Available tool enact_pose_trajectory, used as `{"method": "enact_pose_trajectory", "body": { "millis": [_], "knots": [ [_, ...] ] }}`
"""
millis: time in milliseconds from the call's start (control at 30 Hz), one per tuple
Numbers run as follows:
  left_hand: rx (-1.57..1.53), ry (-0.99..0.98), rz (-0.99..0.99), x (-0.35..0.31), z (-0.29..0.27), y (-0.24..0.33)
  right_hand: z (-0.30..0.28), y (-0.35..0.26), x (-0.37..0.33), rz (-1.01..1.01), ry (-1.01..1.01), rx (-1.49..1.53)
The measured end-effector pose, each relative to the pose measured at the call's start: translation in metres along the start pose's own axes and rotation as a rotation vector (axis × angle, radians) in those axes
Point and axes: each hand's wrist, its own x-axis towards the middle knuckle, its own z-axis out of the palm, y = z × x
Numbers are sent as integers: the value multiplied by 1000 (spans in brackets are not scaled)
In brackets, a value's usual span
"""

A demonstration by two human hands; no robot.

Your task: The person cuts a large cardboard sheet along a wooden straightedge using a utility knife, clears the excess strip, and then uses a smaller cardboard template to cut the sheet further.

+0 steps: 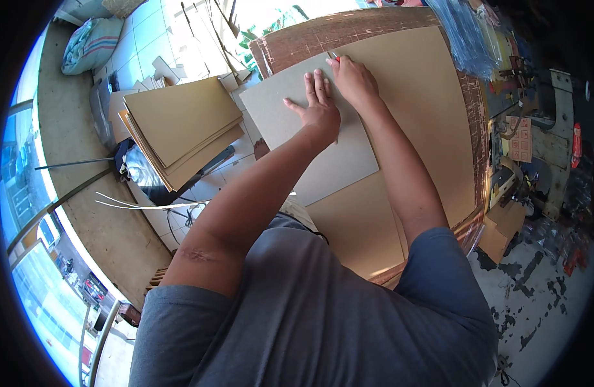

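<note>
My left hand (321,111) lies flat with fingers spread on a grey cardboard sheet (329,164), pressing near its far right part. This sheet rests on a larger brown cardboard sheet (426,97), which spreads over the worn reddish-brown table (310,42). At the far end of the grey sheet's right edge, my right hand (356,80) is closed around a small red tool (338,59). Most of that tool is hidden by the fingers, so its kind cannot be made out. Its tip is close to the grey sheet's far corner.
A stack of brown cardboard sheets (181,122) stands left of the table. Farther left are a white woven sack (93,45) and a long ledge (64,129). Clear plastic wrap (464,39) hangs over the far right corner. Tools and cardboard boxes (503,226) crowd the right side.
</note>
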Motion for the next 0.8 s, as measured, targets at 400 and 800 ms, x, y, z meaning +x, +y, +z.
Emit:
{"method": "enact_pose_trajectory", "body": {
  "millis": [400, 800],
  "knots": [
    [38, 13, -26, 3, 6, 3, 8, 3, 21, -39, -112, -25],
    [47, 0, 33, 1, 2, -2, 6, 16, -2, -53, -171, -17]
  ]
}}
